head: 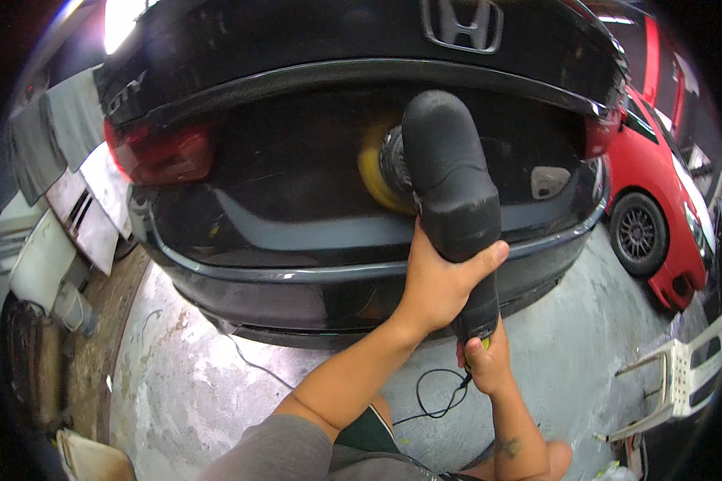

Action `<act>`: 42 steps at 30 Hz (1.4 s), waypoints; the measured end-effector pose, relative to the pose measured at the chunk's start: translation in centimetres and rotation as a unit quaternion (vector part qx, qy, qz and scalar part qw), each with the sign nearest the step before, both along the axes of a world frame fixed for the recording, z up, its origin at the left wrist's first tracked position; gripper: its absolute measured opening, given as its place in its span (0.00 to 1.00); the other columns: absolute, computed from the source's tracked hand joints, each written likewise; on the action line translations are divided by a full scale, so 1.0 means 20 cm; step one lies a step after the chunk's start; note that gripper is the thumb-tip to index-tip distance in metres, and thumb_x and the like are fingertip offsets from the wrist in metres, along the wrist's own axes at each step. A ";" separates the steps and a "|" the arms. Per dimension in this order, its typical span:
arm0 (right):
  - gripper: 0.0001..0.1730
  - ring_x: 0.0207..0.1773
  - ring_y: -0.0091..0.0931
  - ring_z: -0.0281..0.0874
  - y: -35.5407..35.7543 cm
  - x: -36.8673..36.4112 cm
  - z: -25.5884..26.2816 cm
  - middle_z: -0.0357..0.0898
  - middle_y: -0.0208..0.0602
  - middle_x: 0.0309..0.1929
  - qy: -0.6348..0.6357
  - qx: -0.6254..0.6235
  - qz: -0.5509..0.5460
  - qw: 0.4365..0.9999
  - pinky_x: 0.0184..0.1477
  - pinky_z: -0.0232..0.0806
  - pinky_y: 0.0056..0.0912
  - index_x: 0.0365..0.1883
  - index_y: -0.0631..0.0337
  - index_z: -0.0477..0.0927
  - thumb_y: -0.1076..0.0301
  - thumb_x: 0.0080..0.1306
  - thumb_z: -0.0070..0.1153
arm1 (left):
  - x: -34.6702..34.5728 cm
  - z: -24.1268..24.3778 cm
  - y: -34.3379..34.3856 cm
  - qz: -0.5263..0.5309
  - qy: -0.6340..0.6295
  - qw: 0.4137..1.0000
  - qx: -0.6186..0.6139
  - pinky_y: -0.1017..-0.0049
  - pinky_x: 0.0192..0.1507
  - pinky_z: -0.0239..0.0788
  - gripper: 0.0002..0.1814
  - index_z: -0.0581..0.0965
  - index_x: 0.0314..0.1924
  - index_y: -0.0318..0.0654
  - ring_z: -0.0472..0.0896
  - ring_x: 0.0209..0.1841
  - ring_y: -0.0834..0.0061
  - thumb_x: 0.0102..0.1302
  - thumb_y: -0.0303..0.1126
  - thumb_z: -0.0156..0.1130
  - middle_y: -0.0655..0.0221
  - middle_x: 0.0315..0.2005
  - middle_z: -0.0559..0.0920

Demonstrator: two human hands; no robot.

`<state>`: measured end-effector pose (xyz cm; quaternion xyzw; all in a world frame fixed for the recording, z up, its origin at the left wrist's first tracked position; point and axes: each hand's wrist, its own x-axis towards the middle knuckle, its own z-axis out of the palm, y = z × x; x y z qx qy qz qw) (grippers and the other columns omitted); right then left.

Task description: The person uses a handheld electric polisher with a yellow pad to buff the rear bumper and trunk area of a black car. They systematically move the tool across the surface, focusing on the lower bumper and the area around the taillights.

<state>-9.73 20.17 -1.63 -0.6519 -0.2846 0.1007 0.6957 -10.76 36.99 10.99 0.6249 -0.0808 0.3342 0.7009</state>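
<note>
A black corded polisher [448, 162] is in both my hands, its head up and its handle pointing down toward me. My left hand [436, 279] wraps the body below the head, thumb laid across it. Lower down, my right hand [487, 364] grips the handle end, where the cord comes out. The yellow polishing pad [370, 174] looks blurred and faces the glossy black rear of a Honda car [301, 168], between its tail lights. Whether the pad touches the paint is hard to tell. The left red tail light [159, 153] and the dark rear bumper [265, 273] show nearby.
The polisher's black cord [436, 413] loops above the grey floor [174, 355] near my legs. A red car [644, 168] stands at right, with a white plastic chair [674, 379] below it. Loose panels [42, 258] and a hanging grey cloth [36, 150] line the left side.
</note>
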 end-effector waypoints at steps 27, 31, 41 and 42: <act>0.57 0.58 0.59 0.86 0.23 -0.21 0.47 0.88 0.60 0.53 -0.216 -0.208 0.069 0.951 0.56 0.79 0.51 0.84 0.52 0.60 0.42 0.65 0.77 | -0.47 -0.03 0.36 -0.010 -0.037 0.962 -0.270 0.52 0.54 0.86 0.23 0.74 0.63 0.28 0.88 0.54 0.59 0.76 0.35 0.69 0.55 0.53 0.85; 0.57 0.60 0.58 0.85 0.25 -0.19 0.51 0.88 0.59 0.55 -0.214 -0.163 0.036 0.963 0.59 0.78 0.50 0.84 0.53 0.60 0.42 0.65 0.76 | -0.40 0.09 0.37 -0.048 -0.028 0.969 -0.243 0.53 0.54 0.86 0.22 0.75 0.62 0.29 0.89 0.52 0.59 0.76 0.35 0.70 0.56 0.51 0.86; 0.56 0.67 0.54 0.84 0.23 -0.17 0.44 0.85 0.58 0.62 -0.176 -0.168 0.078 0.967 0.66 0.75 0.48 0.83 0.53 0.61 0.42 0.66 0.76 | -0.43 0.02 0.35 -0.035 -0.024 0.964 -0.264 0.62 0.53 0.86 0.16 0.80 0.57 0.33 0.89 0.52 0.66 0.72 0.26 0.73 0.62 0.49 0.86; 0.55 0.67 0.54 0.83 0.24 -0.16 0.44 0.85 0.58 0.63 -0.178 -0.155 0.063 0.970 0.67 0.74 0.48 0.83 0.54 0.61 0.41 0.66 0.75 | -0.40 0.05 0.35 -0.043 -0.022 0.967 -0.250 0.62 0.53 0.85 0.16 0.80 0.56 0.33 0.89 0.51 0.66 0.72 0.26 0.73 0.62 0.49 0.86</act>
